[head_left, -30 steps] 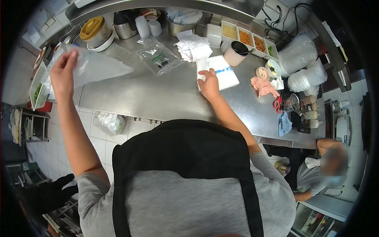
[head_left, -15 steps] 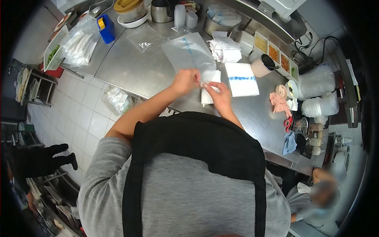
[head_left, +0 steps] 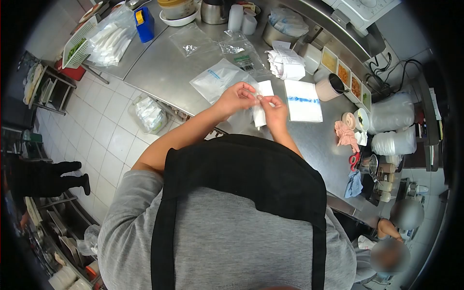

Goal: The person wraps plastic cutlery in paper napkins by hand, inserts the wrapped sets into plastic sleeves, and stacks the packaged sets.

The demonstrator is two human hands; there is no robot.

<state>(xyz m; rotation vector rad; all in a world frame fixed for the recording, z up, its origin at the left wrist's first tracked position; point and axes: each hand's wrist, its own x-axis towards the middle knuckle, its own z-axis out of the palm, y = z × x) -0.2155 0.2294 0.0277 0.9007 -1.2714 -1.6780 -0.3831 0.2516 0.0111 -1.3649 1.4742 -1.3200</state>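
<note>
A clear plastic bag (head_left: pixel 218 77) with blue print lies over the steel counter, its loose part spreading under my hands toward the front edge. My left hand (head_left: pixel 237 99) is closed, thumb and fingers pinching the bag. Close beside it, my right hand (head_left: pixel 274 111) also pinches the bag's edge, and the fingertips of both hands nearly meet. Partly beneath the bag and my right hand lies a folded white paper bundle (head_left: pixel 265 87). To the right of it sits a flat white stack (head_left: pixel 303 110) with a blue band of print.
Clear bags (head_left: pixel 193 39), paper slips (head_left: pixel 286 63) and a metal pot (head_left: pixel 278 36) stand farther back. Food containers (head_left: pixel 342 73), a pink cloth (head_left: pixel 345 134) and red scissors (head_left: pixel 354 161) line the right. A bin (head_left: pixel 148 115) sits on the floor; other people are nearby.
The plastic bag has come nearer to my body and now drapes below my hands. A clear bag with green print behind it has been uncovered. My view has shifted slightly.
</note>
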